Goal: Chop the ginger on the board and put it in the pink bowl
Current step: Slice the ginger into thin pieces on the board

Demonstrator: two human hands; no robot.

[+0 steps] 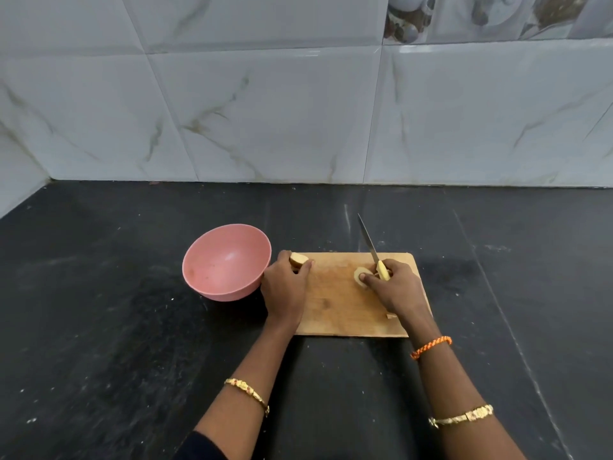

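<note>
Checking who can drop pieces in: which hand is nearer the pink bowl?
Left. The left hand is right beside the pink bowl; the right hand is farther right.

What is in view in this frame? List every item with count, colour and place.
round pink plastic bowl: 1, pink, on counter left of board
rectangular wooden chopping board: 1, tan, centre of counter
ginger piece: 1, beige, in left hand at board's left edge
ginger slice: 1, pale yellow, on board under right fingers
yellow-handled knife: 1, steel blade, in right hand
black stone counter: 1
marbled wall tiles: several, grey-white
left hand: holds ginger
right hand: grips knife
</note>
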